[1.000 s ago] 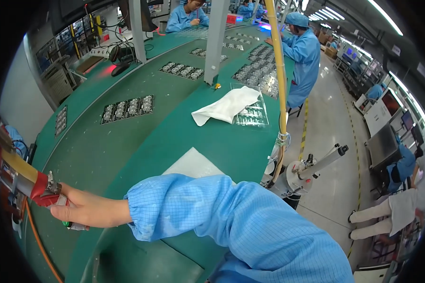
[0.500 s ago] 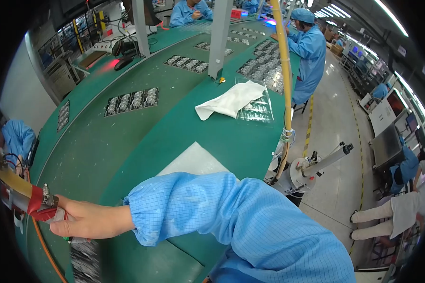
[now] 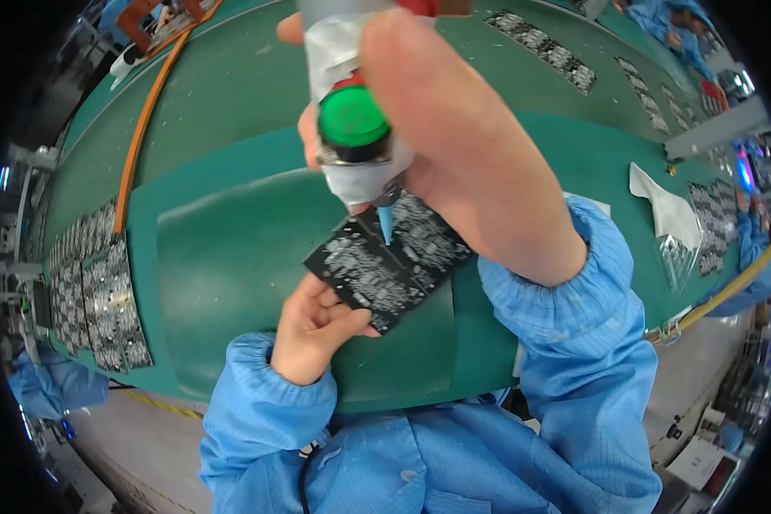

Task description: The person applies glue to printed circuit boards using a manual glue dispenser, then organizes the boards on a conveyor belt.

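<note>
My left hand grips the near-left edge of a dark circuit board panel, thumb on top. The panel is held tilted above a green mat, its face covered with small pale parts. My right hand is wrapped round a hand-held dispenser with white tape, a green button and a slim blue nozzle. The nozzle points down at the panel, near a seam between its boards. Whether the tip touches the panel, I cannot tell. My right hand hides part of the panel's far edge.
Several circuit board panels lie at the left, by an orange hose. More panels lie farther back. A white cloth and a clear plastic tray are at the right, near a grey post and a yellow hose.
The view has swung left and down. My right hand, earlier stretched far left round the taped tool, now holds the dispenser over the panel. My left hand has come into view, gripping that panel.
</note>
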`<state>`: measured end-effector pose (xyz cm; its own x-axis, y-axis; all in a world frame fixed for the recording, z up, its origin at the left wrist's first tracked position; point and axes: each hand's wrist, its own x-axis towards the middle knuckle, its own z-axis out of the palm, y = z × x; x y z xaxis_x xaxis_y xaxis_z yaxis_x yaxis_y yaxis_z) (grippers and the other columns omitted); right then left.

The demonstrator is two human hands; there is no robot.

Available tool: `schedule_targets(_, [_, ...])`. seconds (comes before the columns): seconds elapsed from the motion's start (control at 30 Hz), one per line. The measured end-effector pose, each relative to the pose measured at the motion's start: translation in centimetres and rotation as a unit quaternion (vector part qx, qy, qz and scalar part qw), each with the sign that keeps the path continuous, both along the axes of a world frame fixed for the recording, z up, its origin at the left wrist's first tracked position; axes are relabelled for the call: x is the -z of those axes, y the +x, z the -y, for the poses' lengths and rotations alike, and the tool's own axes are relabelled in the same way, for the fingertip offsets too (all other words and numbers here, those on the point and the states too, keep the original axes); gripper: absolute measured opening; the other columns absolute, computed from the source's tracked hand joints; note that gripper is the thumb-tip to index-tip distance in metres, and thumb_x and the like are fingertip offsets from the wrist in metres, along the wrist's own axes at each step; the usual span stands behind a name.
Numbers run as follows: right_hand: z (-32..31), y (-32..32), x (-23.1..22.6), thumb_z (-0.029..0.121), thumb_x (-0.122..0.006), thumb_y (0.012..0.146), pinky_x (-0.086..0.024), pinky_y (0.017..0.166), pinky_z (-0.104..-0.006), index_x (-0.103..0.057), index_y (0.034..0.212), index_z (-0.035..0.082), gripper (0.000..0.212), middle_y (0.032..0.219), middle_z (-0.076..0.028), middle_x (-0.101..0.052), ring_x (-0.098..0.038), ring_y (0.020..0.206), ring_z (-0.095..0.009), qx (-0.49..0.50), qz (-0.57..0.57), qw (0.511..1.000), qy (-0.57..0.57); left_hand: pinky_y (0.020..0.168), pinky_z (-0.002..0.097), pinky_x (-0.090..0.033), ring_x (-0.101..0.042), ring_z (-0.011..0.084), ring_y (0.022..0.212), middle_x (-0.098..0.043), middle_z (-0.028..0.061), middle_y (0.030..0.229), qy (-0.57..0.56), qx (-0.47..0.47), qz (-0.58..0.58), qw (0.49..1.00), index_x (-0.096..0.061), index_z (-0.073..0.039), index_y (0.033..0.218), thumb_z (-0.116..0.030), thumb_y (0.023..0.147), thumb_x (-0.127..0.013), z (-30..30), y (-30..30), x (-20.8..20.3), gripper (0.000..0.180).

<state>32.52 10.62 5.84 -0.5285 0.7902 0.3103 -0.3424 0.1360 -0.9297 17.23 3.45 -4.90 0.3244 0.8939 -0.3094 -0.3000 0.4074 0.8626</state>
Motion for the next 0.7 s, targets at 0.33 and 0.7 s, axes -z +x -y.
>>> schedule_targets(0.33, [0.2, -1.3, 0.2, 0.033, -0.044, 0.086, -0.041, 0.059, -0.0224, -0.036, 0.117, 0.001, 0.045, 0.086, -0.003, -0.052, -0.048, 0.071, -0.007, -0.013, -0.016, 1.0, -0.022, 0.071, 0.026, -0.046, -0.055, 0.0168, 0.091, -0.054, 0.0113, 0.105, 0.032, 0.059, -0.028, 0.997, -0.033, 0.001, 0.121, 0.013, 0.076, -0.045, 0.9, 0.8, -0.6, 0.048])
schedule_targets(0.7, [0.6, -1.1, 0.4, 0.034, -0.044, 0.086, -0.041, 0.06, -0.0227, -0.037, 0.116, 0.001, 0.045, 0.087, -0.003, -0.052, -0.048, 0.071, -0.008, -0.01, -0.03, 0.999, -0.027, 0.073, 0.0256, -0.045, -0.055, 0.0164, 0.093, -0.054, 0.0109, 0.106, 0.034, 0.075, -0.022, 0.996, -0.034, 0.002, 0.121, 0.014, 0.076, -0.043, 0.7, 1.0, -0.9, 0.047])
